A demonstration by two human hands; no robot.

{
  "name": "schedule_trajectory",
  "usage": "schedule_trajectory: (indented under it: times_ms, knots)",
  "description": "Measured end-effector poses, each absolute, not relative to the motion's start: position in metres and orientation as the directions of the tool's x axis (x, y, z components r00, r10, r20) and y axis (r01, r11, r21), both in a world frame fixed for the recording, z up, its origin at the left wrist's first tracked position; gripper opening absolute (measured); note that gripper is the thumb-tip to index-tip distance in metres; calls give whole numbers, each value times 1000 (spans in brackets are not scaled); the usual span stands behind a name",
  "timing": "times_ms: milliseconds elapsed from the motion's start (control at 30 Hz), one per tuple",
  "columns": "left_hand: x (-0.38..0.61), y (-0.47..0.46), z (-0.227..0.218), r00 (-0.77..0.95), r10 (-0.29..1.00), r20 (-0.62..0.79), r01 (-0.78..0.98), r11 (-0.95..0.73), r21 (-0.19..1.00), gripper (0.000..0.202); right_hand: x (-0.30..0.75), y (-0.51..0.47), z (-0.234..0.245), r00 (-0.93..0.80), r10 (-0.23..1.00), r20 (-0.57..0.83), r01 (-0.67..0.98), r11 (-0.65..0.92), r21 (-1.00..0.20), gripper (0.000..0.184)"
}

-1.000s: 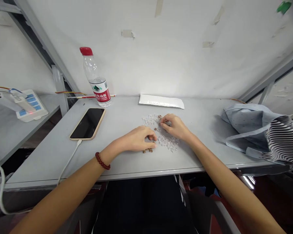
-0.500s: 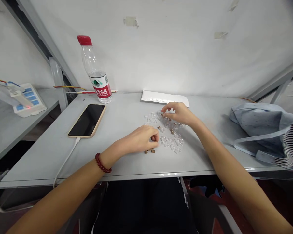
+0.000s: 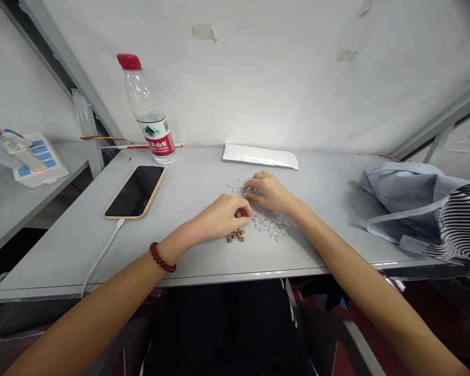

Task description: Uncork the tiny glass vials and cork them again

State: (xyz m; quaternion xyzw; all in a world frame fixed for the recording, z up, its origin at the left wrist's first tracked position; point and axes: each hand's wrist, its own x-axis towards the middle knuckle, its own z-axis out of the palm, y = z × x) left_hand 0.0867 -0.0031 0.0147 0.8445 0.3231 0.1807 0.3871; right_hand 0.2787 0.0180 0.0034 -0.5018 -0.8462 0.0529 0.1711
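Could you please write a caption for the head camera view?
Left hand, right hand among small clear pieces beside small brown bits on a grey desk.

A: Anything pinched in the left hand (image 3: 221, 216) or right hand (image 3: 268, 192)?
B: Can't tell, the fingers (image 3: 243, 211) cover whatever's there.

A: And the clear plastic bits (image 3: 272, 224)?
B: Too small for exact shape or count. Part of the heap's under the right hand, w/ edges hard to separate.

A: Brown bits (image 3: 235, 236)?
B: Tiny, no detail, material unclear.

A: Bottle label (image 3: 155, 137)?
B: Small print's unreadable.

A: Cut off?
B: Striped bag (image 3: 464, 224) at right edge, white plug (image 3: 8, 145) at left edge, left forearm (image 3: 82, 318) and right forearm (image 3: 395, 318) at near edge. Charging cable (image 3: 102, 256) drops out of sight past the table (image 3: 62, 261) edge.
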Motion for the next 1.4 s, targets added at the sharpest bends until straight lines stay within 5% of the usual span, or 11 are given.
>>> schedule_trajectory:
  times_ms: [200, 667, 867, 1100, 1400]
  knots:
    - [89, 5, 15, 558, 828, 47, 420, -331, 845, 14, 275, 13, 4, -473, 846, 244, 857, 506, -95, 14]
    - [87, 9, 25, 263, 963, 62, 292, -140, 946, 13, 297, 7, 19, -429, 837, 340, 725, 543, -424, 14]
    - [90, 8, 17, 327, 941, 88, 257, -179, 950, 13, 299, 5, 21, -491, 861, 134, 794, 506, -337, 15]
    - [93, 9, 12, 320, 947, 29, 240, -111, 965, 15, 288, 5, 15, -488, 861, 147, 788, 506, -351, 8]
    - [94, 6, 18, 262, 951, 161, 124, -199, 972, 17, 281, -2, 21, -433, 859, 274, 588, 500, -636, 12]
